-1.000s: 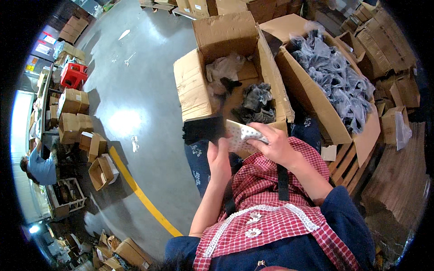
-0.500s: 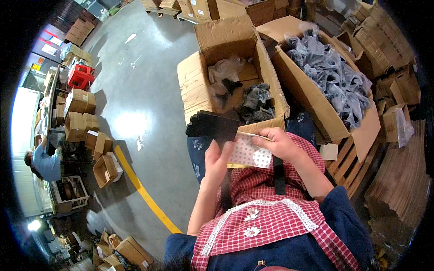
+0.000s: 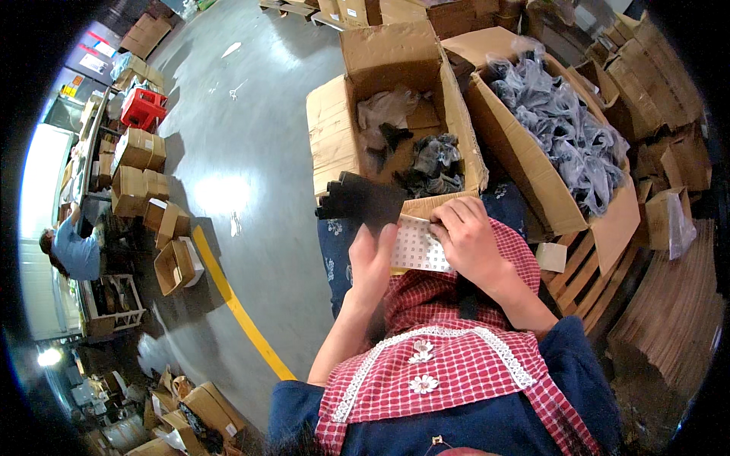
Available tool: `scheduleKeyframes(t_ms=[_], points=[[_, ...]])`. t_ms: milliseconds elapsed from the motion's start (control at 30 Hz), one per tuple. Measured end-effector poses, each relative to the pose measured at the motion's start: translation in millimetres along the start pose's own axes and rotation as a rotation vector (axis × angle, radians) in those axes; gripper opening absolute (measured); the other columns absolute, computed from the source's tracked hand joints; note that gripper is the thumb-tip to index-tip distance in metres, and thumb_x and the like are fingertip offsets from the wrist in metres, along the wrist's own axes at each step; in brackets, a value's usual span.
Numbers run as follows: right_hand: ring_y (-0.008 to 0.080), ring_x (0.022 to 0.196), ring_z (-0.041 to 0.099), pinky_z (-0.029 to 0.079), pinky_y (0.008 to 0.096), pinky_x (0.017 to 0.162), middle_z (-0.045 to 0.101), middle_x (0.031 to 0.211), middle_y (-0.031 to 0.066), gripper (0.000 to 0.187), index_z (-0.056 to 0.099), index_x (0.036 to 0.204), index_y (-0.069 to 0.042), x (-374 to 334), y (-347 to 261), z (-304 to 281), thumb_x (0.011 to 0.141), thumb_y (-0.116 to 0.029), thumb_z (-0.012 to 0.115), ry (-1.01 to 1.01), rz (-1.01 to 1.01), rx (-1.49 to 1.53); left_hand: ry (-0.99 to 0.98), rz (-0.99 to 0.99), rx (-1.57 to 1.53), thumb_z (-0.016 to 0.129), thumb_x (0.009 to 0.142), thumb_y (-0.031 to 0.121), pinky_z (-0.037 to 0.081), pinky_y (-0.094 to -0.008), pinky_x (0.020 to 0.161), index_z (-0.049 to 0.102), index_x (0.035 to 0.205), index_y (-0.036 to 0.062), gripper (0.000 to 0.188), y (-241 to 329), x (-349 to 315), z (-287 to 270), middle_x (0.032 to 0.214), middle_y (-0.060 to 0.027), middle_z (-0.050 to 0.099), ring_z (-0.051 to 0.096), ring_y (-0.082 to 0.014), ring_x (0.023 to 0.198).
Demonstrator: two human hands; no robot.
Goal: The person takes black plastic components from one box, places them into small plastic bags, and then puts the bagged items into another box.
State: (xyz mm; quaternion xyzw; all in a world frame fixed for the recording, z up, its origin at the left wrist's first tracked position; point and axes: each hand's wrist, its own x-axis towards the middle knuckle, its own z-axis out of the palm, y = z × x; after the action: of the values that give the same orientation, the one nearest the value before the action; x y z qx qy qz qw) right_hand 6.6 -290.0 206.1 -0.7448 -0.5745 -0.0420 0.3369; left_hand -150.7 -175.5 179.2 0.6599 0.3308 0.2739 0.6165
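My left hand (image 3: 369, 262), slightly smeared by motion, grips a fanned stack of flat black pieces (image 3: 360, 199) with a stepped left edge; their exact kind does not show. A white sheet of small square stickers (image 3: 418, 245) lies between my hands, above my lap. The fingers of my right hand (image 3: 473, 237) are bent closed at the sheet's right end, covering that corner. A yellowish edge shows below the sheet. Just beyond my hands stands an open cardboard box (image 3: 329, 125), holding plastic-wrapped black items (image 3: 437, 161) and a crumpled clear bag (image 3: 384, 110).
On the right, a large open carton (image 3: 506, 152) is heaped with black items in clear bags (image 3: 563, 137), by a wooden pallet (image 3: 582, 277). Stacked flat cardboard (image 3: 669, 311) stands farther right. A yellow floor line (image 3: 236, 304) runs at left. Another person (image 3: 74, 247) works at the far-left bench.
My right hand has moved over the sheet's right part, its fingers now bent over the edge. The sheet's tilt has shifted slightly. My left hand still holds the black pieces.
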Motion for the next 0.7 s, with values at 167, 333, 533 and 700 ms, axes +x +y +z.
scheduleKeyframes(t_ms=[167,333,533,700], points=[[0.0318,0.097,0.057,0.043,0.0430,0.092,0.061,0.096,0.0125,0.021,0.060,0.095,-0.004,-8,-2,-4,0.078,-0.011,0.071,-0.088,-0.042,-0.104,-0.004,-0.027,-0.020,0.058,0.102,0.020,0.046,-0.0242,0.074,0.061,0.107,0.0009,0.020,1,-2,4,0.095,0.0024,0.062,0.053,-0.0053,0.084],[0.0311,0.093,0.057,0.043,0.0423,0.091,0.060,0.092,0.0120,0.016,0.059,0.093,-0.003,-10,1,-12,0.081,-0.010,0.065,-0.106,-0.178,-0.128,-0.038,-0.080,-0.034,0.057,0.103,0.023,0.044,-0.0236,0.074,0.061,0.108,0.0037,0.021,5,-5,3,0.094,0.0049,0.060,0.051,-0.0045,0.083],[0.0307,0.092,0.057,0.044,0.0426,0.090,0.058,0.090,0.0119,0.015,0.058,0.092,-0.003,-10,3,-26,0.078,-0.007,0.062,-0.162,-0.289,-0.118,-0.060,-0.149,-0.176,0.057,0.103,0.025,0.045,-0.0242,0.076,0.062,0.107,0.0035,0.023,8,-10,6,0.097,0.0046,0.062,0.052,-0.0046,0.085],[0.0318,0.091,0.057,0.045,0.0440,0.089,0.059,0.091,0.0133,0.013,0.058,0.092,-0.002,-4,-2,-39,0.079,-0.005,0.061,-0.251,-0.341,-0.011,-0.087,-0.142,-0.115,0.059,0.102,0.025,0.046,-0.0236,0.071,0.063,0.104,0.0031,0.022,4,-12,3,0.092,0.0043,0.063,0.054,-0.0044,0.081]])
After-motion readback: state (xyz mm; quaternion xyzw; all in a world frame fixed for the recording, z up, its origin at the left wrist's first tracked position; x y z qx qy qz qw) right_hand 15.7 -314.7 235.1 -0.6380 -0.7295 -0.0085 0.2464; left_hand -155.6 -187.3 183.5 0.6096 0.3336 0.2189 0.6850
